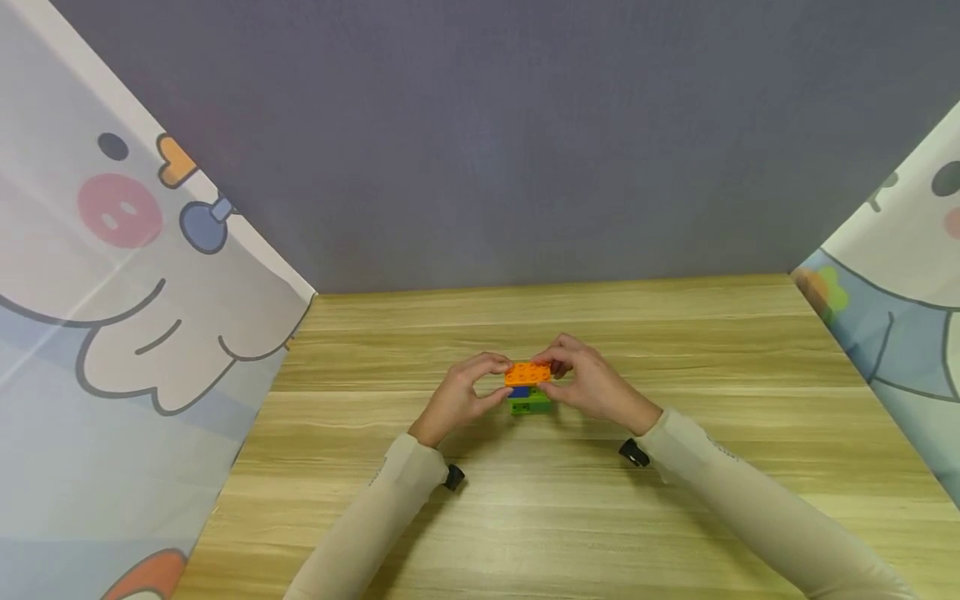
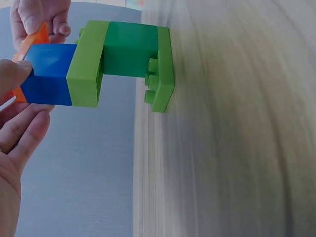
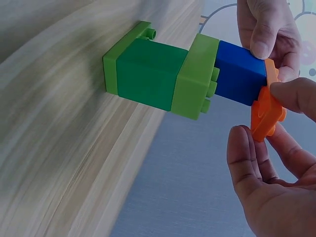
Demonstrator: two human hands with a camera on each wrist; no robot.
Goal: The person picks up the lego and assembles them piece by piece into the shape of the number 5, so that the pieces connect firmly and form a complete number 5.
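A small tower of toy building bricks stands on the table. Its base is a light green plate [image 2: 167, 69], with a dark green brick [image 3: 150, 71] above it. Over that lie a second light green plate [image 3: 195, 76] and a blue brick [image 2: 49, 74]. An orange studded plate [image 1: 522, 374] tops the blue brick, one end jutting past it on the right-hand side. My left hand [image 1: 461, 395] pinches the orange plate's left end, its thumb touching the blue brick's edge. My right hand [image 1: 591, 385] pinches the overhanging right end between thumb and fingers.
The wood-grain table [image 1: 555, 525] extends around the tower. Behind it rises a grey panel [image 1: 525, 150]. Cartoon-printed sheets [image 1: 217, 333] flank the table on both sides. Black wrist devices [image 1: 634, 452] show at both sleeves.
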